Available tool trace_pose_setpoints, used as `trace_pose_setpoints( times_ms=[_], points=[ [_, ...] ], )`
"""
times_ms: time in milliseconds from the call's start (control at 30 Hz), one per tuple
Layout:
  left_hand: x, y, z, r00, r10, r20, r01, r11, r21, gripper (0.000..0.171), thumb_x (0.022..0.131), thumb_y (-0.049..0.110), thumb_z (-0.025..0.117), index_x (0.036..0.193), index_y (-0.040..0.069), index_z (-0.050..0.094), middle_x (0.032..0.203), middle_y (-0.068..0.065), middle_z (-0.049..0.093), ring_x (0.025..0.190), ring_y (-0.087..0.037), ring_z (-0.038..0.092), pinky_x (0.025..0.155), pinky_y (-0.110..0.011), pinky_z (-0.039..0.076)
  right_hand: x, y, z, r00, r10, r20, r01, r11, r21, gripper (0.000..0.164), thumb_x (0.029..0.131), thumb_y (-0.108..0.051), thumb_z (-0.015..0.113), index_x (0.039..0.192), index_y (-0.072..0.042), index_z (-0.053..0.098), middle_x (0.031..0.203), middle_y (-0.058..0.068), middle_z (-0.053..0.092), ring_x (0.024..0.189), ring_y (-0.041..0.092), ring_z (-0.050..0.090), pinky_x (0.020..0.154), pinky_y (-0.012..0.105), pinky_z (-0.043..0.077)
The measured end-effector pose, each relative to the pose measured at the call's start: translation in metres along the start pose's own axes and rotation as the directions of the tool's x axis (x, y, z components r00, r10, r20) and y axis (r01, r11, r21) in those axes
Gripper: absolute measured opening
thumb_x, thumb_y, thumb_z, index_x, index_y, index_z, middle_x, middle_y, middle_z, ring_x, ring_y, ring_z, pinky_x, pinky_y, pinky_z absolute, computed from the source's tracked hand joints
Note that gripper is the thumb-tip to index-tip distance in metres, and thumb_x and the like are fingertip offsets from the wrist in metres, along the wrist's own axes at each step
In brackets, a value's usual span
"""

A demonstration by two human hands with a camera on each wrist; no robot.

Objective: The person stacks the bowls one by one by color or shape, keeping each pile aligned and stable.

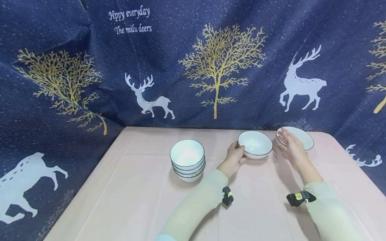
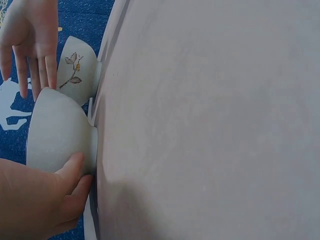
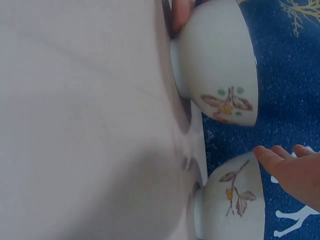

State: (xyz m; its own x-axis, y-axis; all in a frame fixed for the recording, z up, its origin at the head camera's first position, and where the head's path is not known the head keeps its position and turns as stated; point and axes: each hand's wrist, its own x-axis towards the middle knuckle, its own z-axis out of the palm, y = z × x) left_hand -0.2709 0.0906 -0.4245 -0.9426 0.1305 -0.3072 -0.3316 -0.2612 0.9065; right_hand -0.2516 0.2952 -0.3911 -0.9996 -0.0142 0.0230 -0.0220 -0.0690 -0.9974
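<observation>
My left hand (image 1: 233, 159) grips a white bowl (image 1: 256, 143) with a dark rim by its left side, the thumb at the rim. In the left wrist view this bowl (image 2: 56, 131) overlaps a second bowl, and its foot is close to the tabletop. My right hand (image 1: 292, 148) is at the near left edge of that second white bowl (image 1: 302, 138), farther right. Its fingers are extended, and in the right wrist view the fingertips are right by the rim of the bowl (image 3: 231, 202), which bears a leaf-and-twig pattern.
Left of my left arm stands a stack of several white bowls (image 1: 187, 155) with dark rims. A pale pink cloth (image 1: 135, 194) covers the table. Behind the table hangs a dark blue cloth (image 1: 187, 40) printed with deer and trees.
</observation>
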Motion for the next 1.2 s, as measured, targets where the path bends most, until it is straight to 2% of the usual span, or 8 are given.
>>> trace_pose_setpoints(
  times_ms=[267,433,500,600,733,833,1067,1200],
  points=[
    [0.0,0.001,0.001,1.0,-0.01,-0.009,0.01,1.0,0.0,0.05,0.099,0.011,0.047,0.146,0.002,0.033,0.146,-0.021,0.035,0.117,-0.033,0.056,0.089,-0.03,0.057,0.001,-0.005,-0.017,0.998,-0.047,-0.035,0.049,0.997,0.057,0.07,0.104,-0.039,0.031,0.152,-0.002,-0.004,0.161,0.012,0.003,0.148,0.021,0.002,0.121,0.031,0.01],
    [-0.002,0.001,0.002,1.0,-0.011,-0.012,0.011,1.0,0.007,0.05,0.1,0.012,0.047,0.147,0.003,0.033,0.147,-0.021,0.034,0.116,-0.033,0.056,0.088,-0.03,0.057,-0.002,-0.005,-0.028,0.989,-0.129,-0.07,0.139,0.979,0.149,0.067,0.105,-0.031,0.035,0.152,0.001,-0.001,0.147,0.0,0.037,0.147,0.016,0.013,0.12,0.028,0.011],
    [-0.002,0.001,0.002,1.0,-0.018,-0.015,0.018,1.0,0.002,0.05,0.1,0.012,0.047,0.147,0.003,0.033,0.148,-0.02,0.033,0.117,-0.034,0.056,0.088,-0.03,0.057,-0.002,-0.005,-0.032,0.986,-0.139,-0.097,0.154,0.973,0.171,0.066,0.105,-0.029,0.037,0.152,0.001,0.001,0.14,-0.003,0.042,0.145,0.014,0.017,0.12,0.027,0.013],
    [-0.003,0.001,0.002,0.999,-0.029,-0.018,0.029,0.999,-0.015,0.049,0.1,0.012,0.047,0.147,0.004,0.033,0.148,-0.02,0.034,0.116,-0.035,0.056,0.087,-0.031,0.057,-0.002,-0.005,-0.038,0.981,-0.132,-0.139,0.157,0.971,0.183,0.066,0.105,-0.029,0.038,0.152,0.002,0.003,0.153,-0.005,0.032,0.146,0.013,0.016,0.119,0.025,0.013],
    [-0.002,0.0,0.002,0.999,-0.034,-0.026,0.033,0.998,-0.05,0.049,0.099,0.011,0.048,0.146,0.003,0.035,0.146,-0.021,0.036,0.115,-0.036,0.057,0.087,-0.033,0.058,-0.003,-0.006,-0.046,0.973,-0.117,-0.198,0.155,0.97,0.185,0.065,0.105,-0.028,0.037,0.152,0.001,0.003,0.159,0.007,0.012,0.147,0.015,0.01,0.119,0.023,0.011],
    [-0.001,-0.001,0.002,0.999,-0.034,-0.025,0.032,0.997,-0.066,0.049,0.099,0.01,0.048,0.146,0.003,0.035,0.144,-0.021,0.038,0.113,-0.035,0.058,0.087,-0.034,0.058,-0.004,-0.007,-0.05,0.962,-0.11,-0.251,0.162,0.967,0.198,0.064,0.105,-0.028,0.038,0.153,0.0,0.006,0.159,0.005,0.014,0.146,0.013,0.011,0.118,0.022,0.011],
    [-0.001,0.0,0.0,0.999,-0.031,-0.024,0.029,0.996,-0.09,0.049,0.099,0.009,0.048,0.145,0.002,0.035,0.142,-0.021,0.039,0.113,-0.034,0.057,0.088,-0.035,0.057,-0.003,-0.009,-0.061,0.918,-0.082,-0.387,0.17,0.965,0.2,0.06,0.104,-0.027,0.041,0.153,-0.004,0.016,0.153,-0.003,0.033,0.145,0.011,0.018,0.117,0.02,0.017],
    [0.0,0.0,0.001,0.999,-0.033,-0.033,0.03,0.996,-0.088,0.049,0.099,0.01,0.049,0.145,0.003,0.036,0.144,-0.02,0.038,0.115,-0.036,0.056,0.088,-0.034,0.058,-0.002,-0.007,-0.067,0.9,-0.044,-0.433,0.133,0.975,0.177,0.058,0.104,-0.028,0.042,0.153,-0.008,0.019,0.154,-0.003,0.032,0.144,0.01,0.019,0.116,0.019,0.018]
  ],
)
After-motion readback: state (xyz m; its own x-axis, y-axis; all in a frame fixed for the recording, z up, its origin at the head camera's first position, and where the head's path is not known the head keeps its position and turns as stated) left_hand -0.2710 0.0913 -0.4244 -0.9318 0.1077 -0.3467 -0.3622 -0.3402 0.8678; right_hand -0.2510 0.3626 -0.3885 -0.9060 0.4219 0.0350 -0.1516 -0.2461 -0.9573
